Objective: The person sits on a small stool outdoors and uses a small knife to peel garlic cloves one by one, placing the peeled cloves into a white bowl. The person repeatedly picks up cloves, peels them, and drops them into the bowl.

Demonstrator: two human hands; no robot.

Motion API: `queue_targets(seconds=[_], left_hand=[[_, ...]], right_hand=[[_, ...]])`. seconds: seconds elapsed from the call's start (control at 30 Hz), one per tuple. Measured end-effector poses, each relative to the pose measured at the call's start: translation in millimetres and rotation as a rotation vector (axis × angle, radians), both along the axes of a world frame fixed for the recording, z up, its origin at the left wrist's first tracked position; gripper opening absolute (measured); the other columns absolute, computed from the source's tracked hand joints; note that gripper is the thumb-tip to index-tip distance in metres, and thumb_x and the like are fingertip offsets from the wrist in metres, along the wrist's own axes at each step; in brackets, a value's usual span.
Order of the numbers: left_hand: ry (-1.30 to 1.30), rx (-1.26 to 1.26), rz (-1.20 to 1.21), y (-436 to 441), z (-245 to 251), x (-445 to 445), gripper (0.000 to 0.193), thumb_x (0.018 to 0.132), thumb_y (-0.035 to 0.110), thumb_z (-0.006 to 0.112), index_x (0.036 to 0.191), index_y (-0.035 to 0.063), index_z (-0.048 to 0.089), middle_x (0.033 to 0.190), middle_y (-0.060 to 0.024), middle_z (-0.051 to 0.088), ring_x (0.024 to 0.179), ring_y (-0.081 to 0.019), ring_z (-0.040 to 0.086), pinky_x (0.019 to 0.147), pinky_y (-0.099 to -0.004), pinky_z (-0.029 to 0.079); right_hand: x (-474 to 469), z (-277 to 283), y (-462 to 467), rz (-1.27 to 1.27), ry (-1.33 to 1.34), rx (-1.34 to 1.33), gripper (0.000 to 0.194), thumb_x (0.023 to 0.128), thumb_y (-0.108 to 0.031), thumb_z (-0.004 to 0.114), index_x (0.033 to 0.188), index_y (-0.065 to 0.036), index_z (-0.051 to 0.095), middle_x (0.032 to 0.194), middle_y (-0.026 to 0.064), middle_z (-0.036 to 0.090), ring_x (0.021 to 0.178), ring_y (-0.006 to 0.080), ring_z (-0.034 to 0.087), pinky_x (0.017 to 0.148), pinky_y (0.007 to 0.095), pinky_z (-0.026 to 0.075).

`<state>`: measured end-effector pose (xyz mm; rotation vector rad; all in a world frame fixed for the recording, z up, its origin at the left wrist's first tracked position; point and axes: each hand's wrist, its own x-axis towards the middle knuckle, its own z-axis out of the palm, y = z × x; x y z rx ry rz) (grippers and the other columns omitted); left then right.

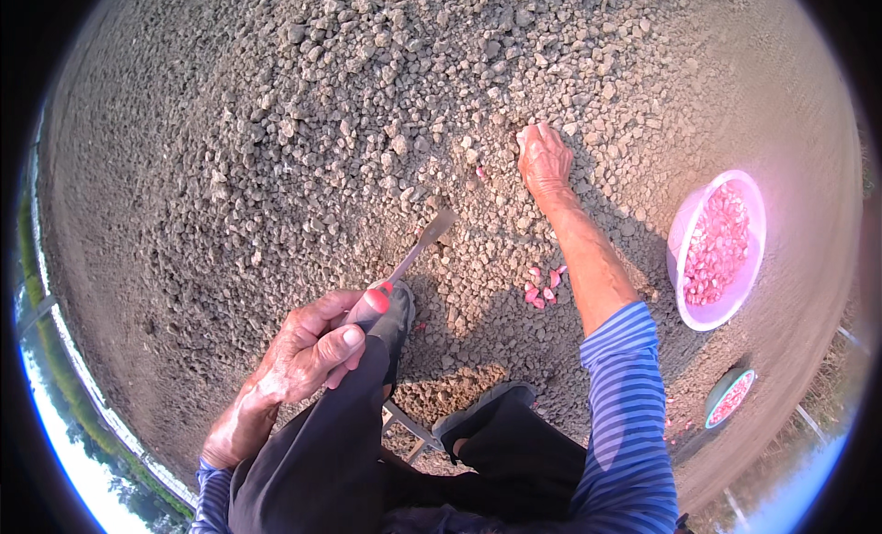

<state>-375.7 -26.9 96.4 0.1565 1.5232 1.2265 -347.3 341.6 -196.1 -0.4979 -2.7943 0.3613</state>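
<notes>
My left hand (317, 351) is closed around the handle of a small hand trowel (413, 253), whose narrow metal blade points up and to the right above the soil. My right hand (544, 158) reaches down to the cloddy soil (386, 120), knuckles up; its fingertips are hidden, so whether it holds anything cannot be told. Left of it a pink clove (481, 173), seemingly garlic, sits in the soil. Several loose pink cloves (541, 286) lie beside my right forearm.
On the right stands a pink plastic basin (677, 255) of pink cloves. Farther off at the lower right is a smaller green-rimmed bowl (710, 401), also with cloves. My shoes (482, 406) rest on the soil, near a low stool's metal frame (406, 427) between my legs.
</notes>
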Motion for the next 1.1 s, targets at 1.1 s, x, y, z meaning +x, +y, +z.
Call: queue_targets(seconds=[1.1], left_hand=[[-0.077,-0.015,-0.02,4.2,-3.6,20.6,0.059,0.1,0.041,0.062,0.137,-0.0032,0.051,0.074,-0.0023,0.058,0.054,-0.0054,0.049,0.052,-0.0219,0.04]], right_hand=[[-17.4,-1.5,17.9,-0.002,-0.193,-0.123,0.021,0.09,-0.031,0.069,0.083,-0.012,0.065,0.081,0.0075,0.067,0.076,0.0295,0.066,0.069,0.0446,0.052]])
